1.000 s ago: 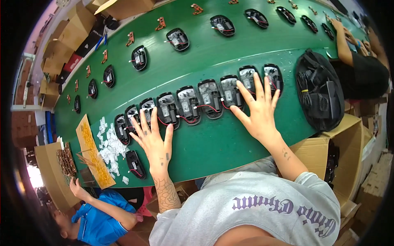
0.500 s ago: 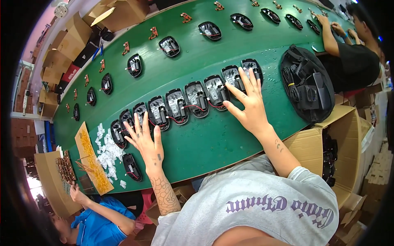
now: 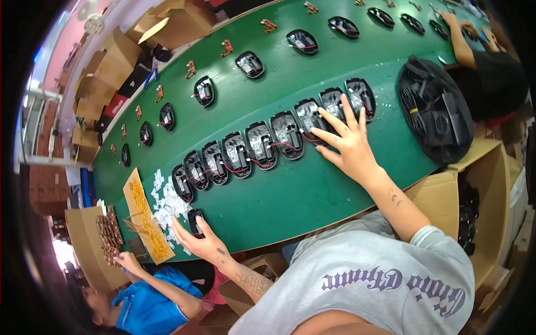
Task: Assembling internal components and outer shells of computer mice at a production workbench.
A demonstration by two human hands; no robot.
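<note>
Mouse shells (image 3: 262, 144) line a curved green table (image 3: 290, 195) amid cardboard boxes (image 3: 111, 61).

Row of 9 open black mouse shells (image 3: 262, 146) with red wires, 1 separate shell (image 3: 195, 220) below its left end

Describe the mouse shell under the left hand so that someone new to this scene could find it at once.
On the green table, a curved row of open black shells with red wires runs along the near side. Below the row's left end, beside the white scraps, lies one shell alone. Unlike the others, it sits apart from the row, under the left hand.
</note>
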